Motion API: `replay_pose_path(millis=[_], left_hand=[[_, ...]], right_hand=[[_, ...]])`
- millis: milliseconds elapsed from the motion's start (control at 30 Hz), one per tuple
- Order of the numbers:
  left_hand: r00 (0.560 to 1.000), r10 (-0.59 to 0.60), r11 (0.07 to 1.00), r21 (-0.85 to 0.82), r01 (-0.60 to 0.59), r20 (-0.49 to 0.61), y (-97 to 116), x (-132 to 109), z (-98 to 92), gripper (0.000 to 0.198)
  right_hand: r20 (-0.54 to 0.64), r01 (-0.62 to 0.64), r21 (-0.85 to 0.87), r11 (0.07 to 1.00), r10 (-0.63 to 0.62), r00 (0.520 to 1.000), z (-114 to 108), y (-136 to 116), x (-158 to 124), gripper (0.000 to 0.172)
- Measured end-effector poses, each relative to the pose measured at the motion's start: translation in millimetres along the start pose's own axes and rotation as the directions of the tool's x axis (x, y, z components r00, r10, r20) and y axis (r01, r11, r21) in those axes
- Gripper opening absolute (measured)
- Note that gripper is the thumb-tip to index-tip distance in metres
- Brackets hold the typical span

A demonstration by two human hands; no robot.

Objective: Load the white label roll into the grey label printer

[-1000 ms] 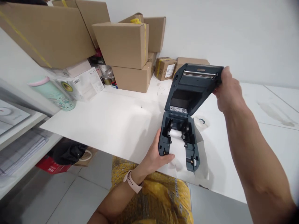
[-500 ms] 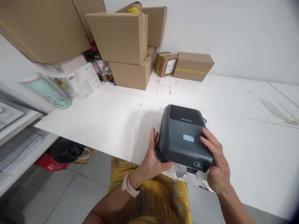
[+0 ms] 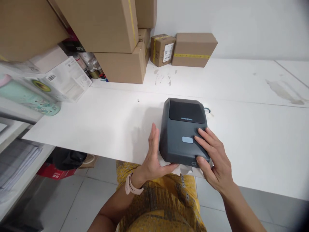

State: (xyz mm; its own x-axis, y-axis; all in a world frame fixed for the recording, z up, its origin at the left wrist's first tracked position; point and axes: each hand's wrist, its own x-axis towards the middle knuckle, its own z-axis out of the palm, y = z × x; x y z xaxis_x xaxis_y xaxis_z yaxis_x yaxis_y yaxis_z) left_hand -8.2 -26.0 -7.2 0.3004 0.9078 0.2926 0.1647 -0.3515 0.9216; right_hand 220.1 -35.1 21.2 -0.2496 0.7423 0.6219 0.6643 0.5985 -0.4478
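Note:
A dark grey label printer (image 3: 184, 129) with a black window and a light blue button rests on the white table near its front edge. My left hand (image 3: 155, 158) stands along its left front corner, fingers stretched up and thumb across the front. Spread over the printer's right front part is my right hand (image 3: 212, 158), its fingertips on the lid near the button and the thumb at the front edge. White paper (image 3: 187, 169) sticks out below the printer's front. Both palms are turned partly out of sight.
Cardboard boxes (image 3: 120, 64) are stacked at the back left, with two smaller taped cartons (image 3: 193, 50) against the wall. A mint green tumbler (image 3: 29, 96) and a white product box (image 3: 65, 80) stand at the left. A small dark ring (image 3: 207, 110) lies behind the printer's right side.
The printer has gone from tilted to sitting level on the table. My right hand has moved from its right side onto the lid, and my left-hand fingers have straightened. The view has shifted.

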Motion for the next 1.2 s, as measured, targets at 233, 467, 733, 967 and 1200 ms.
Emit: replay_pose_path(millis=[233, 467, 733, 967, 1200], left_hand=[[0.994, 0.075, 0.993, 0.085, -0.082, 0.078, 0.2, 0.7, -0.9, 0.126], [0.995, 0.071, 0.997, 0.034, -0.074, 0.076, -5.4, 1.1, 0.2, 0.129], [0.994, 0.060, 0.998, -0.033, -0.057, 0.091, -2.1, -6.6, -3.4, 0.116], [0.992, -0.123, 0.988, -0.099, 0.119, -0.036, 29.3, 34.8, -17.3, 0.078], [0.982, -0.175, 0.985, 0.017, 0.174, 0.075, 36.3, 78.1, -7.6, 0.107]], right_hand=[[-0.004, 0.014, -0.055, 0.998, -0.014, 1.000, 4.6, 0.2, -5.7, 0.064], [-0.010, -0.019, -0.049, 0.999, 0.018, 1.000, 8.8, 2.3, -8.7, 0.064], [-0.011, 0.040, -0.124, 0.991, -0.042, 0.999, 10.9, -15.2, -36.2, 0.060], [0.057, 0.118, -0.244, 0.962, -0.108, 0.993, 17.3, -18.6, -62.4, 0.028], [0.011, 0.009, -0.182, 0.983, -0.007, 1.000, 19.0, -24.5, -60.6, 0.024]])
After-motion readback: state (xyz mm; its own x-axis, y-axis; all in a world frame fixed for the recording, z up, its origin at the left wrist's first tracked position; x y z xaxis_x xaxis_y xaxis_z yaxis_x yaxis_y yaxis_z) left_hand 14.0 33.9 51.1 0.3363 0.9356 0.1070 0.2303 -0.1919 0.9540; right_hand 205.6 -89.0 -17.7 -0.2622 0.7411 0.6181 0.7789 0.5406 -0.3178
